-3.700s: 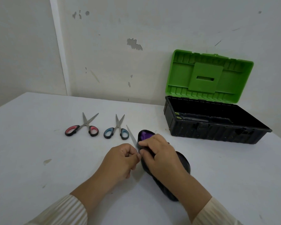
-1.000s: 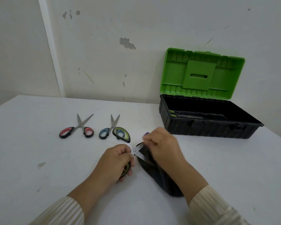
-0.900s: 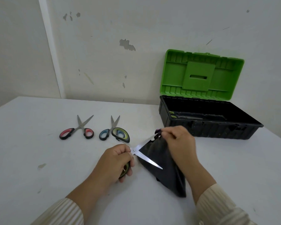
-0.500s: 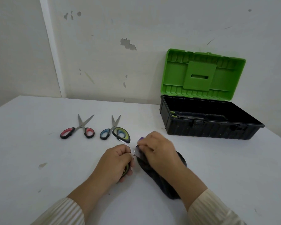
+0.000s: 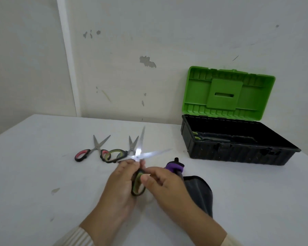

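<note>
Holding the green scissors (image 5: 137, 155) over the table (image 5: 43, 174), both hands have fingers (image 5: 146, 178) curled on them: the left hand (image 5: 122, 183) near the middle, the right hand (image 5: 164, 186) on a handle loop. The blades gape wide, so a slip could cut a finger.
</note>
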{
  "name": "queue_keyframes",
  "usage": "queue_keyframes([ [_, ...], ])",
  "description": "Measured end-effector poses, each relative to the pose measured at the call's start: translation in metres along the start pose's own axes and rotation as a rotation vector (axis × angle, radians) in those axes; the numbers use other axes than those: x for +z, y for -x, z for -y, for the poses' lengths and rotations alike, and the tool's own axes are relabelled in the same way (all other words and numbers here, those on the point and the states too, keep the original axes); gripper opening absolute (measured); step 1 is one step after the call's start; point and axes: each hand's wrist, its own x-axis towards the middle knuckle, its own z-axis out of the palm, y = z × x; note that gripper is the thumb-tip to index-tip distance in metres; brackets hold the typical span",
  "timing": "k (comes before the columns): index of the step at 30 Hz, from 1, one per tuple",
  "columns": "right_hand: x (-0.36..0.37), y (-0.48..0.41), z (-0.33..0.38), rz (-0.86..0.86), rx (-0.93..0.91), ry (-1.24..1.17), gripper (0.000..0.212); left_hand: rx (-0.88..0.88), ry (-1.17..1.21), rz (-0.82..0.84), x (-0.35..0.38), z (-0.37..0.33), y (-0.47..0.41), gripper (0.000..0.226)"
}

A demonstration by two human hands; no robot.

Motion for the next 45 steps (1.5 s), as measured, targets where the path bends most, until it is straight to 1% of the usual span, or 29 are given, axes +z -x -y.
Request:
queue_keyframes([
  [2, 0.004, 0.000, -0.001, 0.028, 0.042, -0.112, 0.008, -0.010, -0.078, 0.028, 0.004, 0.007, 0.004, 0.014],
  [4, -0.003, -0.001, -0.002, 0.021, 0.087, -0.170, 0.007, 0.005, -0.070, 0.063, 0.005, 0.005, 0.004, 0.016],
  [7, -0.023, -0.001, 0.000, 0.047, 0.140, -0.185, 0.008, 0.065, -0.008, 0.054, -0.003, -0.011, -0.004, 0.012],
  [8, -0.029, 0.000, 0.000, 0.068, 0.152, -0.172, 0.009, 0.084, -0.023, 0.038, -0.008, -0.017, -0.007, 0.011],
  [10, -0.035, 0.001, 0.002, 0.078, 0.163, -0.161, 0.010, 0.112, -0.175, 0.032, -0.014, -0.023, -0.009, 0.013],
  [12, -0.037, 0.001, 0.002, 0.034, 0.166, -0.173, 0.013, 0.129, -0.358, 0.056, -0.015, -0.023, -0.006, 0.016],
  [14, -0.036, 0.001, 0.001, -0.029, 0.175, -0.192, 0.015, 0.095, -0.465, 0.096, -0.014, -0.018, -0.001, 0.017],
  [15, -0.037, 0.000, 0.001, -0.059, 0.184, -0.199, 0.012, 0.065, -0.501, 0.126, -0.013, -0.015, 0.001, 0.017],
  [18, -0.038, 0.000, -0.002, -0.118, 0.201, -0.215, 0.008, -0.011, -0.522, 0.178, -0.010, -0.008, 0.006, 0.017],
  [23, -0.036, 0.000, -0.003, -0.119, 0.182, -0.206, 0.012, -0.137, -0.516, 0.212, -0.005, 0.004, 0.011, 0.015],
  [26, -0.038, -0.001, -0.006, -0.102, 0.181, -0.170, 0.017, -0.162, -0.513, 0.223, -0.002, 0.008, 0.013, 0.015],
  [28, -0.039, -0.001, -0.006, -0.098, 0.189, -0.161, 0.016, -0.163, -0.497, 0.216, -0.001, 0.008, 0.012, 0.014],
  [30, -0.040, -0.003, -0.004, -0.145, 0.182, -0.127, 0.015, -0.134, -0.511, 0.219, -0.001, 0.006, 0.012, 0.014],
  [32, -0.043, -0.006, -0.002, -0.265, 0.119, 0.002, 0.024, -0.078, -0.552, 0.231, 0.000, 0.007, 0.014, 0.014],
  [34, -0.050, -0.005, 0.005, -0.375, 0.056, 0.134, 0.025, -0.012, -0.607, 0.258, 0.004, 0.007, 0.020, 0.015],
  [36, -0.059, -0.005, 0.011, -0.429, 0.032, 0.177, 0.026, 0.048, -0.659, 0.295, 0.011, 0.009, 0.026, 0.018],
  [39, -0.078, -0.002, 0.014, -0.465, 0.048, 0.172, 0.016, 0.174, -0.786, 0.369, 0.027, 0.017, 0.031, 0.015],
  [40, -0.086, -0.001, 0.012, -0.486, 0.055, 0.172, 0.015, 0.220, -0.841, 0.394, 0.035, 0.022, 0.031, 0.017],
  [43, -0.117, 0.006, -0.001, -0.543, 0.098, 0.211, 0.013, 0.306, -1.023, 0.371, 0.068, 0.041, 0.026, 0.041],
  [45, -0.138, 0.012, -0.016, -0.560, 0.147, 0.282, 0.014, 0.264, -1.116, 0.393, 0.092, 0.060, 0.020, 0.051],
])
